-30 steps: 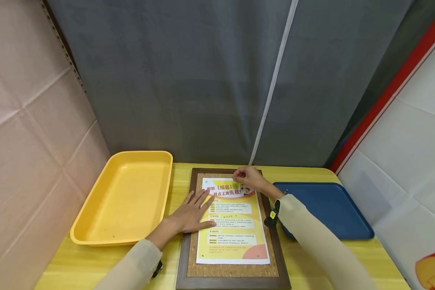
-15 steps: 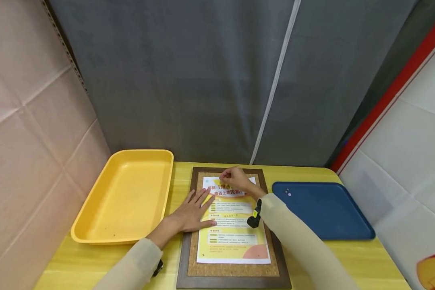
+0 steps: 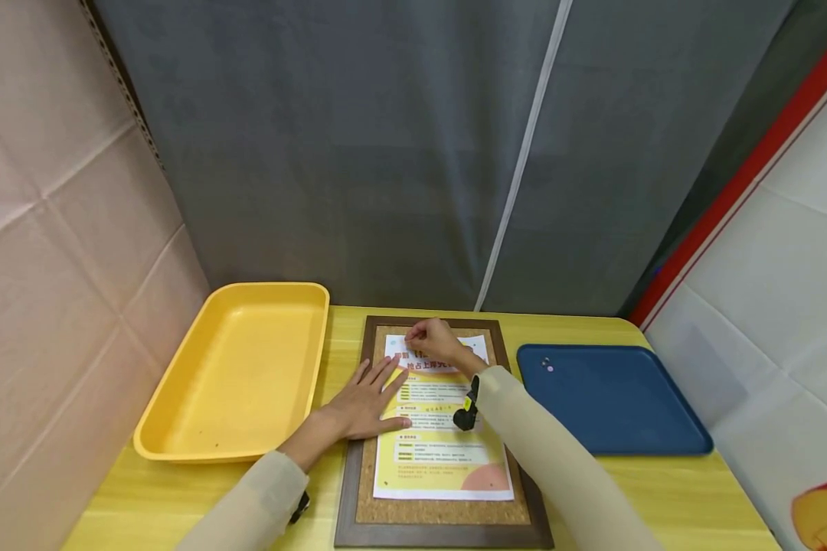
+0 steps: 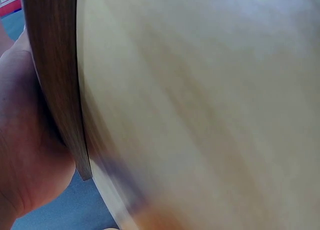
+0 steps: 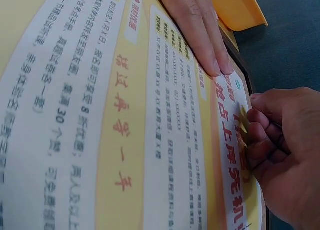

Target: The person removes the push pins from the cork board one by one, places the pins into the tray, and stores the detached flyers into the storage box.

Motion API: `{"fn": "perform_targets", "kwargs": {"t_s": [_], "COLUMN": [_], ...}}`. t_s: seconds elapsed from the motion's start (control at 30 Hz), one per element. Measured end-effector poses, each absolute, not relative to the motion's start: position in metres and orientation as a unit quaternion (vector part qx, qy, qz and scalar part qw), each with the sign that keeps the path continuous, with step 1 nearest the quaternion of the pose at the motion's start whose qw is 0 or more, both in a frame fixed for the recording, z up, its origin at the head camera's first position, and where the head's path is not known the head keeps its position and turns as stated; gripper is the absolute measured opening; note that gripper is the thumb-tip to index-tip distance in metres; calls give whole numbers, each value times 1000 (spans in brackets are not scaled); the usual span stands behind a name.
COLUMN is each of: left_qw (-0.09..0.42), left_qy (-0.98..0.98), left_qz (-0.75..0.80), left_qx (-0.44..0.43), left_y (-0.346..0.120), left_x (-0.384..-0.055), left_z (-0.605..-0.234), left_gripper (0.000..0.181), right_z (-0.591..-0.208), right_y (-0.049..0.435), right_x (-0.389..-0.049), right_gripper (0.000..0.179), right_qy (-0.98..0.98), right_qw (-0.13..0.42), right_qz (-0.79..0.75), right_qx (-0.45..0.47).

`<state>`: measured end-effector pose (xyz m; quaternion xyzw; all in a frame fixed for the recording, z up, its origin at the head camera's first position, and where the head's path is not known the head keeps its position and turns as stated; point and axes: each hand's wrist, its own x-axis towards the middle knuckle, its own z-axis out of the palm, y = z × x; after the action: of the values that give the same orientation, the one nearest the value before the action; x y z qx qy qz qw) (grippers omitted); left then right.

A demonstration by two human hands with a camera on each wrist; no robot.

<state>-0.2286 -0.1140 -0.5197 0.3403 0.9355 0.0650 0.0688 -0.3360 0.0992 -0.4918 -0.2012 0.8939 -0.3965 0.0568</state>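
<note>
At a smooth paper poster's (image 3: 437, 440) nine o'clock, the left hand (image 3: 367, 405) spreads wide; at twelve, the right hand (image 3: 436, 342) curls, any hold unclear. Beneath lies wood-framed, grainy corkboard (image 3: 442, 513).

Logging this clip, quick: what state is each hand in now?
Left hand: open, fingers spread on the poster.
Right hand: closed, fingers curled; whether it pinches anything small can't be told.

this looks like a booth: grey curtain (image 3: 344, 153) behind, pale sheeting (image 3: 62, 252) on 2 sides.
</note>
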Motion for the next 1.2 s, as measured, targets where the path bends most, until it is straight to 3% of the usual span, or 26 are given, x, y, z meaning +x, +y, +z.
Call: {"fn": "perform_targets", "kwargs": {"t_s": [0.67,1.2], "left_qw": [69,66], "left_qy": [937,937], "left_qz": [72,73], "left_qx": [334,335], "left_y": [-116,-116], "left_x": [-234,-230], "left_z": [-530,-527], "left_gripper": [100,98], "right_z": [-499,-498], "right_y": [84,78], "right_x": [-342,-341], "right_gripper": [10,13], "right_qy": [903,906], "right_qw": [48,75], "right_qz": [-364,-370], "right_qx": [-222,-192]}}
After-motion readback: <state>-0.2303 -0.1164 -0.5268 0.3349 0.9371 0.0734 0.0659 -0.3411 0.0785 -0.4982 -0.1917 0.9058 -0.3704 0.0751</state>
